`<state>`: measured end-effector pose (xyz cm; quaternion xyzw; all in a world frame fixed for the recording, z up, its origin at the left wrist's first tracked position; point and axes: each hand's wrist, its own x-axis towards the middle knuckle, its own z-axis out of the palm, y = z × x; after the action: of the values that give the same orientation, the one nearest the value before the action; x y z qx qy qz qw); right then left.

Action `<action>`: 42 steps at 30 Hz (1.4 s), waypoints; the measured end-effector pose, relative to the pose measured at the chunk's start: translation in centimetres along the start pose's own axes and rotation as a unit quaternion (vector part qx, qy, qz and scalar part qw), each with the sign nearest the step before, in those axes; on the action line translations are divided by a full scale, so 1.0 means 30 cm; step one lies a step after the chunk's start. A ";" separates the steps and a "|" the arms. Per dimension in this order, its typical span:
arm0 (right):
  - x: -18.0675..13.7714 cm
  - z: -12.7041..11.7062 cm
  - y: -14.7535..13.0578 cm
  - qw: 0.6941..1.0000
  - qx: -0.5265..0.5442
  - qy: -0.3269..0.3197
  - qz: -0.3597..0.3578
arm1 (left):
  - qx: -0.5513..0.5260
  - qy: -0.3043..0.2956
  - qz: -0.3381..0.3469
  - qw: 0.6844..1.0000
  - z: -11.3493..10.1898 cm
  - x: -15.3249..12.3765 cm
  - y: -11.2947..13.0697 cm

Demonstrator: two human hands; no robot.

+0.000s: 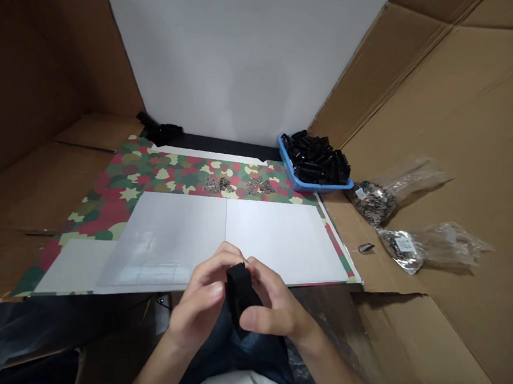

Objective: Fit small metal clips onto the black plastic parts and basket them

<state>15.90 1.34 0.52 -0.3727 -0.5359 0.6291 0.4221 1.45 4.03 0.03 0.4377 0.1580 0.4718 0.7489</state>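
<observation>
A small black oblong piece (240,291) is held upright between both hands, just in front of the table's near edge. My right hand (274,307) is closed on it, with the thumb pressed against its near face. My left hand (204,293) curves around its left side, fingers meeting the far side near the top. The left thumb lies beside the piece. Fingertips behind it are hidden, and its exact kind cannot be made out. Beyond the hands, white sheets (280,234) cover the table, with two little heaps of small metal parts (219,185) further back.
A blue basket (299,185) full of shiny black pieces stands at the back right. Clear bags of metal parts (374,202) lie on cardboard (448,203) at the right. More black pieces (159,131) rest at the back left. Cardboard walls flank the camouflage-patterned table cover (109,198).
</observation>
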 end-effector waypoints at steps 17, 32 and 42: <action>-0.037 0.031 -0.005 0.978 0.194 -0.068 0.038 | 0.004 -0.051 0.012 0.999 0.018 0.021 0.017; -0.120 -0.065 0.042 0.989 0.116 0.084 -0.027 | 0.693 0.103 0.021 0.713 -0.214 0.332 0.104; -0.163 -0.078 0.088 0.987 0.089 0.131 -0.017 | 0.779 0.087 -0.049 0.619 -0.361 0.524 -0.005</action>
<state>19.50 -2.56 -2.34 -0.4034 -0.4242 0.6129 0.5307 2.43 22.78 -3.46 0.8057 0.5517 0.1707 0.1319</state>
